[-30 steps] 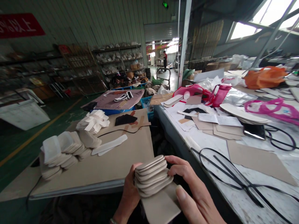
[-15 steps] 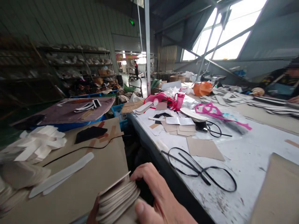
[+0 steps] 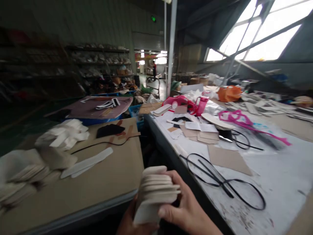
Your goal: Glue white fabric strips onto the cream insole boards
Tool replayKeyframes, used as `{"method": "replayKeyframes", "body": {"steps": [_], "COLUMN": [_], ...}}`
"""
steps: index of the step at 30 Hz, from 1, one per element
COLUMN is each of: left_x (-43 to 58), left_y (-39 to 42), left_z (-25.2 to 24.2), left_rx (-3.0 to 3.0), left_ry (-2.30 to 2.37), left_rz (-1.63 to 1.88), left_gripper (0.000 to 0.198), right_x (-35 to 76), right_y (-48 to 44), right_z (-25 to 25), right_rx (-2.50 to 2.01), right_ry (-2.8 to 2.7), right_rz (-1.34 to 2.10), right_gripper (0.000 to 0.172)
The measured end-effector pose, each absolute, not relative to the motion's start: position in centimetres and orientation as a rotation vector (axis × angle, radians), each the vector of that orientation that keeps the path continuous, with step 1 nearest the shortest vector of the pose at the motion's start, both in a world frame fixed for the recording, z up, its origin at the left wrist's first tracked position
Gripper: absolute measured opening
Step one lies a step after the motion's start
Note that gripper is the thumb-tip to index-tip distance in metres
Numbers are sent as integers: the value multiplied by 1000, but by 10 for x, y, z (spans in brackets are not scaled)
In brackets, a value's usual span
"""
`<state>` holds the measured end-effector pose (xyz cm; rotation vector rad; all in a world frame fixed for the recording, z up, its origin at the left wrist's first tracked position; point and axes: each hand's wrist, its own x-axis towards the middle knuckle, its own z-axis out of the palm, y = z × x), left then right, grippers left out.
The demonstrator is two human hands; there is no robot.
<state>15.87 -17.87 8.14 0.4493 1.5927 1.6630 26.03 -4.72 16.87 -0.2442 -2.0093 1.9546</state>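
Both my hands hold a stack of beige insole pieces [image 3: 155,189] low in the middle of the view, between two tables. My right hand [image 3: 188,209] wraps the stack from the right, thumb pressed on its front edge. My left hand [image 3: 127,223] supports it from below and is mostly hidden by the stack. The picture is smeared by head motion.
A brown cardboard-topped table [image 3: 102,176] on the left carries piles of white pieces [image 3: 63,133] and a long white strip [image 3: 86,162]. The white worktable [image 3: 276,176] on the right holds black cord loops [image 3: 220,179], cardboard pieces, pink plastic bags [image 3: 195,104] and an orange bag [image 3: 228,93].
My head has swung back to the left. The stack has moved up and rightward in view, and my right thumb now presses its front edge.
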Motion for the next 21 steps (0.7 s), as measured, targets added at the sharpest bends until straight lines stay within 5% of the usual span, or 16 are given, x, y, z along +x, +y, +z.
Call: {"method": "replayKeyframes", "body": {"steps": [12, 21], "left_x": [171, 168], "left_y": [-204, -203], "left_z": [75, 58], "left_rx": [430, 285], "left_ry": [989, 717], "left_rz": [1890, 2059], "left_gripper": [98, 94], "right_x": [226, 201], "right_y": [-62, -81], "right_z": [110, 96], "right_rx": [-648, -649], "right_ry": [-2267, -2328], "right_rz": [1853, 1782], "right_gripper": [51, 42]}}
